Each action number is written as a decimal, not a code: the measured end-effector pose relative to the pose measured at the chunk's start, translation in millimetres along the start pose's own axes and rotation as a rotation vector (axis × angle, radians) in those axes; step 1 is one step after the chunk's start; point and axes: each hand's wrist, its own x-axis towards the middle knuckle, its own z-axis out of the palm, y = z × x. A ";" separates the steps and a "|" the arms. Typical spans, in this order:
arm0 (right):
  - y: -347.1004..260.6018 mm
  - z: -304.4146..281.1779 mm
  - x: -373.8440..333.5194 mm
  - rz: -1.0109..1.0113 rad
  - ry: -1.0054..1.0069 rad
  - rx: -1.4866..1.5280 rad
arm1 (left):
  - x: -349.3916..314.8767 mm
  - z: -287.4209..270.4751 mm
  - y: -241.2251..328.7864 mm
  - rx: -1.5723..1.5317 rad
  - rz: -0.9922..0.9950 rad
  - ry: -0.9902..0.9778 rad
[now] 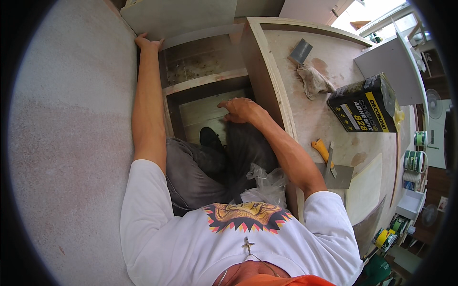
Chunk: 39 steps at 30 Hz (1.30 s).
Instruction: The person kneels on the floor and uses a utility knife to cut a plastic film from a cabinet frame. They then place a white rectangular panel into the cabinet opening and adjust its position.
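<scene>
My left hand [150,43] is at the far end of my stretched-out arm, gripping the lower edge of a flat grey panel [183,19] near its left corner; some of its fingers are hard to make out. Over the open wooden frame [205,81], in front of my knees, hangs my right hand [241,110]. Its index finger points left, the others are loosely bent, and nothing shows in them. A dark shoe [211,138] is below it, inside the frame.
A large board [71,143] stands close on my left. To the right, a wooden worktop [334,62] bears a black adhesive tin [358,107], a rag [314,82], a grey scraper [300,51] and an orange-handled tool [320,150]. Clear plastic [269,181] lies by my lap.
</scene>
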 end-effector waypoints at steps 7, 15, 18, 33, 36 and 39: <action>-1.3 -3.3 -0.5 0.005 -0.029 -0.010 | 0.3 0.9 -0.3 -0.013 -0.027 0.010; -0.7 -1.0 -0.1 -0.004 -0.017 0.002 | -5.6 3.8 -2.5 -0.029 -0.026 0.047; -0.1 0.6 0.9 -0.005 -0.014 0.009 | -5.4 2.9 -1.3 -0.021 -0.027 0.038; -1.6 -1.9 -1.1 -0.014 -0.010 -0.001 | -11.9 2.3 -5.4 0.023 0.031 -0.021; 1.0 -1.3 -1.5 -0.019 -0.003 0.014 | -20.0 7.4 -7.5 0.010 0.012 0.016; -0.7 -0.8 -0.8 -0.061 0.010 0.010 | 0.7 -0.3 7.8 -0.004 -0.011 0.009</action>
